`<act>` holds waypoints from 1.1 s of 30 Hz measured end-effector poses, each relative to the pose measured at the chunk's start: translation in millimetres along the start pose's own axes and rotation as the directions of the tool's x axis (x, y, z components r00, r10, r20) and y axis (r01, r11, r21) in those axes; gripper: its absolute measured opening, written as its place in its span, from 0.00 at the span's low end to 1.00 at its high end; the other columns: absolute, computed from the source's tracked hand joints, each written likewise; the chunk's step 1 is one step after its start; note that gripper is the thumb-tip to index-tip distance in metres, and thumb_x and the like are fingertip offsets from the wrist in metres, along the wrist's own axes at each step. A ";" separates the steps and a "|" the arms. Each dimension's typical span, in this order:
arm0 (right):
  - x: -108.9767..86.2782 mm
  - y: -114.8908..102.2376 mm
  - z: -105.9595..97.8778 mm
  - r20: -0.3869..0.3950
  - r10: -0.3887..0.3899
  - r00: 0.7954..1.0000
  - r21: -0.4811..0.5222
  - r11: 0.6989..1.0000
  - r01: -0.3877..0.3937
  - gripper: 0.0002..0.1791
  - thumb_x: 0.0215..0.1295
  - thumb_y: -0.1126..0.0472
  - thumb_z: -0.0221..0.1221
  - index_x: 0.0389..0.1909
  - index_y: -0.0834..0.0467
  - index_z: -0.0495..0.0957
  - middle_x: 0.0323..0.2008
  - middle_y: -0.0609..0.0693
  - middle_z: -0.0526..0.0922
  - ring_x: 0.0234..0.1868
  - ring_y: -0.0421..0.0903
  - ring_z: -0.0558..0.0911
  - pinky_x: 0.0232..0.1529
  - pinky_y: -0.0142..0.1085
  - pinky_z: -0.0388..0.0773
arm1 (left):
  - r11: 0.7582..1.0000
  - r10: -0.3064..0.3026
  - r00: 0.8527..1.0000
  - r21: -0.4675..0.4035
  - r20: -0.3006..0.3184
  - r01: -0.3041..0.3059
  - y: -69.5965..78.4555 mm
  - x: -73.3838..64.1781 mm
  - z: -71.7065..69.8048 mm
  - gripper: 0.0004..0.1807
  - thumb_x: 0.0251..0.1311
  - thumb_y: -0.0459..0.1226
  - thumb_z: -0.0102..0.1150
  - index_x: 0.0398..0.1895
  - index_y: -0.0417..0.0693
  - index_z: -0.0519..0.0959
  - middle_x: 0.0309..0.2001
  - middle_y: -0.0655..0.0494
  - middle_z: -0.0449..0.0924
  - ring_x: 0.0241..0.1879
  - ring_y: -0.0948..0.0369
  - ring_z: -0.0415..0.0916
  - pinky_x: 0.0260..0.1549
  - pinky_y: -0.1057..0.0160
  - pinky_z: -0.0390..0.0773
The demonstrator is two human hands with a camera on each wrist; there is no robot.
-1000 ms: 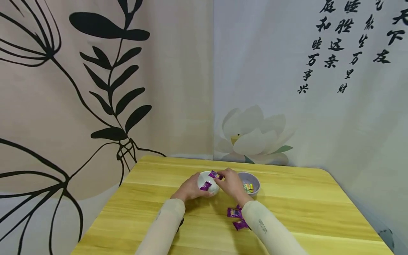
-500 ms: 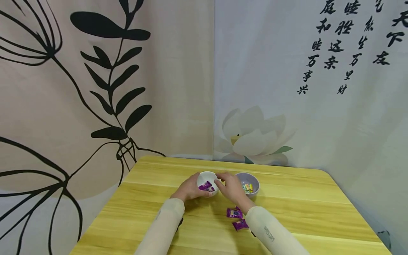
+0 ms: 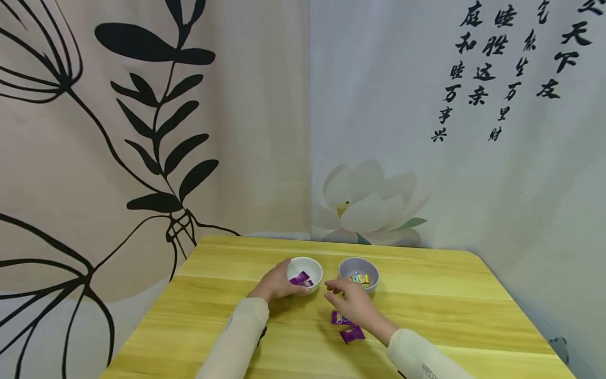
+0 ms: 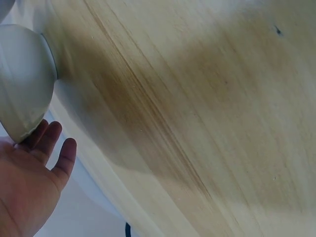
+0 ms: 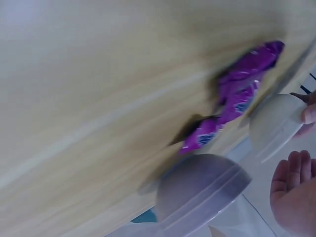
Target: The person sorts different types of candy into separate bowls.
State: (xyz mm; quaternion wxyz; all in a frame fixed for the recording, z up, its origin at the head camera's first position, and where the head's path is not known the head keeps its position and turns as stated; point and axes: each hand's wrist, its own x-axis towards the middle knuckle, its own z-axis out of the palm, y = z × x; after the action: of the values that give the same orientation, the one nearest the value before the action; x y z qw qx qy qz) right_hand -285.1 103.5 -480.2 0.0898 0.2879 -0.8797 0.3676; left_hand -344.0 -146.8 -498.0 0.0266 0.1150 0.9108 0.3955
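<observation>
My left hand [image 3: 276,283] holds a small white bowl [image 3: 313,267] by its left side, thumb at the front rim. In the left wrist view, the left hand [image 4: 29,182] has its fingers against the outside of the white bowl [image 4: 24,74]. Purple-wrapped candies [image 3: 299,278] lie inside that bowl. Just right of it, my right hand [image 3: 354,304] hovers over the table with thumb and fingers apart, holding nothing. Below the right hand, more purple-wrapped candies [image 3: 352,335] lie on the table; the right wrist view shows these purple candies [image 5: 247,74] bunched together.
A lavender bowl [image 3: 347,267] with yellow and green wrapped candies [image 3: 361,279] stands beyond the right hand. Both bowls are near the back of the yellow wooden table [image 3: 440,310]. A printed curtain [image 3: 265,131] hangs behind its far edge.
The right hand let a purple-wrapped candy drop into the white bowl, then drew back toward the right and the loose candies. The left hand stays at the bowl; the head view shifted slightly.
</observation>
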 end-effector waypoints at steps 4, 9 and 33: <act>-19.6 12.2 -9.5 0.018 -0.005 1.000 0.031 1.000 0.004 0.15 0.69 0.59 0.62 0.52 0.61 0.82 0.44 0.52 0.85 0.41 0.45 0.82 0.41 0.43 0.82 | 1.000 -0.008 1.000 0.016 -0.001 0.008 -1.0 0.7 2.3 0.54 0.39 0.55 0.81 0.68 0.42 0.66 0.56 0.46 0.76 0.53 0.49 0.74 0.55 0.44 0.73; -39.8 26.5 -22.3 0.035 0.010 0.999 0.012 1.000 -0.011 0.15 0.67 0.58 0.64 0.50 0.62 0.83 0.41 0.48 0.85 0.40 0.41 0.82 0.39 0.39 0.82 | 0.999 -0.013 1.000 0.037 0.002 0.013 -1.7 2.5 1.4 0.55 0.38 0.56 0.81 0.69 0.43 0.65 0.57 0.46 0.75 0.53 0.49 0.74 0.55 0.44 0.73; -79.5 57.7 -26.1 0.196 0.072 0.978 -0.062 0.996 -0.061 0.21 0.61 0.49 0.67 0.50 0.59 0.83 0.42 0.44 0.83 0.41 0.42 0.81 0.44 0.37 0.79 | 1.000 -0.019 1.000 0.011 0.004 0.019 6.3 -5.9 -1.9 0.52 0.40 0.52 0.81 0.68 0.42 0.66 0.56 0.45 0.76 0.52 0.49 0.74 0.54 0.42 0.74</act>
State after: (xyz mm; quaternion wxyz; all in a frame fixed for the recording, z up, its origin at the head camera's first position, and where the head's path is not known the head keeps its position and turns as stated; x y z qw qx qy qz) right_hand -254.5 189.3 -525.3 -0.0027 0.2907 -0.9033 0.3155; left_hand -337.4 -145.3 -492.4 0.0315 0.1072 0.9139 0.3902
